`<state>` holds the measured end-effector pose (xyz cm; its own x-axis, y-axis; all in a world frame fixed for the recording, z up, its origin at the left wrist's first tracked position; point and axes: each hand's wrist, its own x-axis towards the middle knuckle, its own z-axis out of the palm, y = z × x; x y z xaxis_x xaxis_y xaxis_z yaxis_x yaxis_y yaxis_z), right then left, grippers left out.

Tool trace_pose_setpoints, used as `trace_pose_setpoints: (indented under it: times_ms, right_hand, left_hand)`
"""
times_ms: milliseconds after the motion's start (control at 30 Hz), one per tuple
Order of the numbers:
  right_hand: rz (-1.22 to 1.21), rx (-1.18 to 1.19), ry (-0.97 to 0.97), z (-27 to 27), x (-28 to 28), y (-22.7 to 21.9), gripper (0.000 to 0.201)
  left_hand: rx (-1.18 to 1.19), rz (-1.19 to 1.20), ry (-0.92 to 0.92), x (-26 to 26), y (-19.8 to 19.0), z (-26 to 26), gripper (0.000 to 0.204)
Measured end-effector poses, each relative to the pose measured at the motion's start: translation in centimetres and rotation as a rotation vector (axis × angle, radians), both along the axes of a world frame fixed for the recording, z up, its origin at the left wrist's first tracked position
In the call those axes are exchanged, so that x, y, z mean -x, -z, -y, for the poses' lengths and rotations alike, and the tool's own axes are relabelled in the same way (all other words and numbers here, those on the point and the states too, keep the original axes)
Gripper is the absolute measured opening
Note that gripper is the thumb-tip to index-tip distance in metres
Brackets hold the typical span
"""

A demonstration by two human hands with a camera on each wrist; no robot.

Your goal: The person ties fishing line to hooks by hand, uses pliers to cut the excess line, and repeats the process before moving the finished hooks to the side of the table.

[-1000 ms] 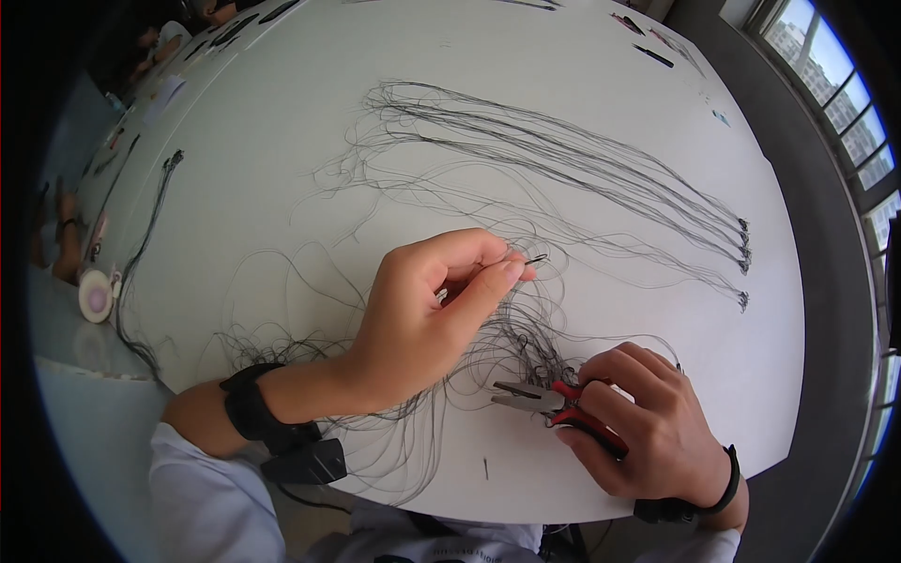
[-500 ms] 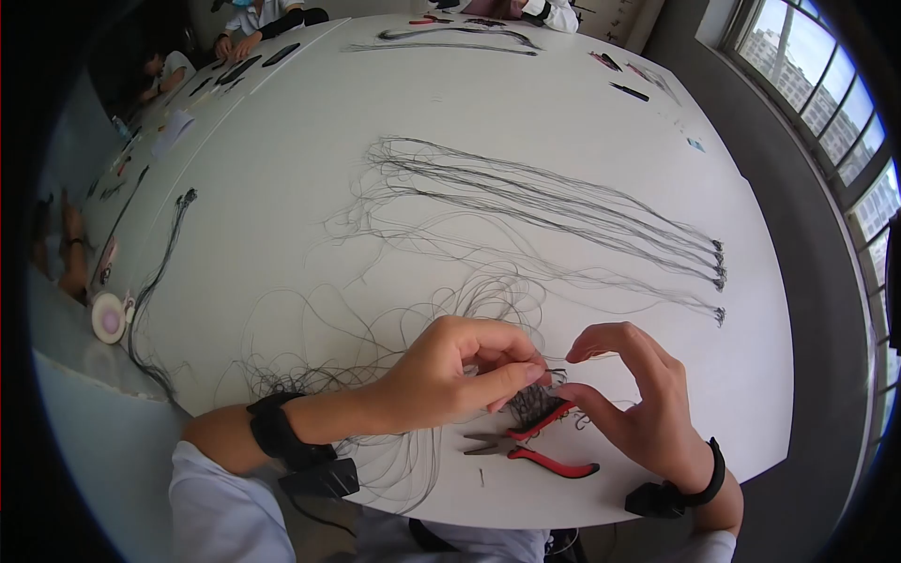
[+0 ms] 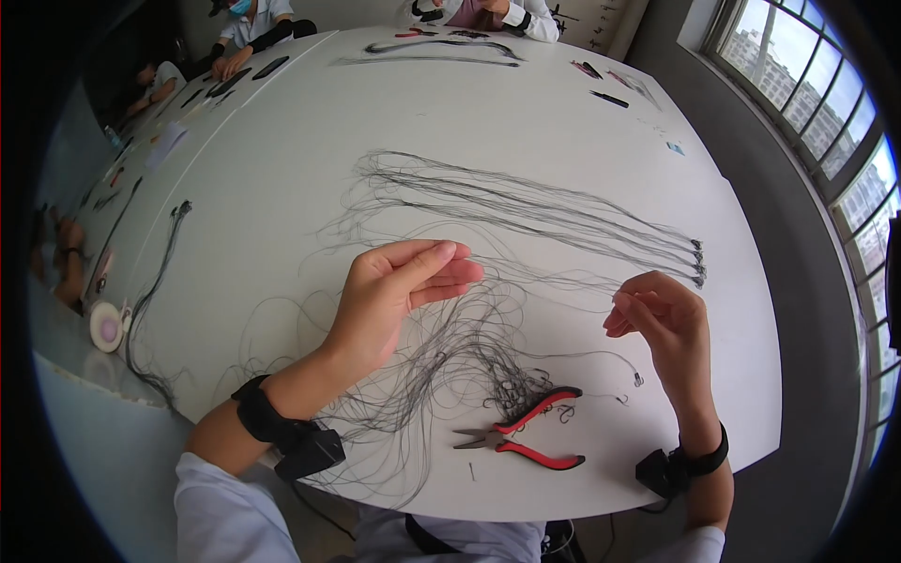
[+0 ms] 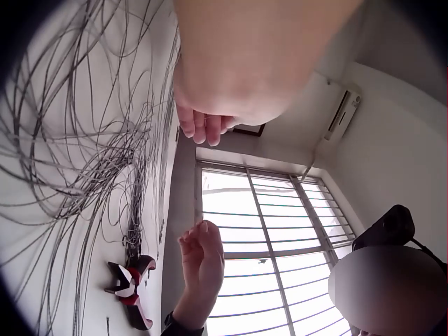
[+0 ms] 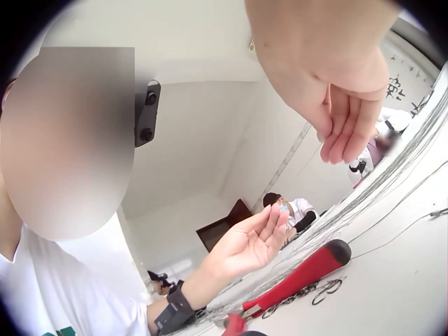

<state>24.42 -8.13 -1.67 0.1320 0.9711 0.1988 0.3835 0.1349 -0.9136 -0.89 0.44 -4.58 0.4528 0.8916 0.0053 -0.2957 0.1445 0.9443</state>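
In the head view my left hand [image 3: 408, 286] is raised over a loose tangle of thin dark lines [image 3: 441, 352], its thumb laid along the index finger. My right hand [image 3: 662, 319] is lifted on the other side, thumb and fingertips drawn together. I cannot tell whether a fine line is pinched in either hand. Below them, red-handled pliers [image 3: 526, 441] lie spread on the table, beside a dark cluster of fish hooks [image 3: 521, 389] at the end of the tangle. A single hook [image 3: 639, 380] on a line lies under the right hand. The left wrist view shows the pliers [image 4: 136, 290] too.
Several straightened bundles of line [image 3: 526, 202] stretch across the table [image 3: 282, 188], their knotted ends at the right. Another bundle [image 3: 160, 281] and a white round spool [image 3: 107, 326] are at the left. People [image 3: 253, 33] sit at the far edge; a barred window [image 3: 798, 75] is at the right.
A second ago the right hand gripped the pliers; they now lie on the table. The left hand, which pinched a hook, has risen from beside the right hand, and both hands have moved apart.
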Motion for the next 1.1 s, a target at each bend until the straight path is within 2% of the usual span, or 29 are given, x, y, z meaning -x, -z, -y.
trace_pose_setpoints:
  times_ms: [67, 267, 467, 600, 800, 1000, 1100]
  right_hand:
    - [-0.054, 0.054, 0.024, -0.4, -1.1, 0.3, 0.008]
    - [-0.055, 0.194, 0.132, -1.0, -5.6, 0.0, 0.012]
    - [0.037, 0.245, 0.218, -1.0, -9.6, 0.0, 0.01]
    - [0.346, 0.303, 0.394, -0.5, -12.2, 0.2, 0.007]
    - [0.396, 0.386, 0.407, -0.3, -13.4, 0.7, 0.008]
    - [0.441, 0.406, 0.412, -0.4, -14.4, 1.3, 0.009]
    - [0.498, 0.424, 0.434, -0.4, -14.9, 1.6, 0.011]
  left_hand:
    - [-0.027, -0.125, -0.119, 0.1, 0.1, -0.3, 0.027]
    - [-0.001, -0.086, -0.224, 1.3, 1.2, -2.3, 0.03]
    - [0.009, -0.08, -0.416, 1.7, 1.8, -3.2, 0.033]
    - [0.042, -0.08, -0.432, 2.2, 2.3, -3.6, 0.034]
    - [0.027, -0.13, -0.456, 2.6, 2.8, -3.9, 0.031]
    - [-0.065, -0.077, -0.497, 2.3, 2.9, -4.0, 0.029]
    - [-0.131, -0.189, -0.533, 2.5, 3.2, -4.1, 0.029]
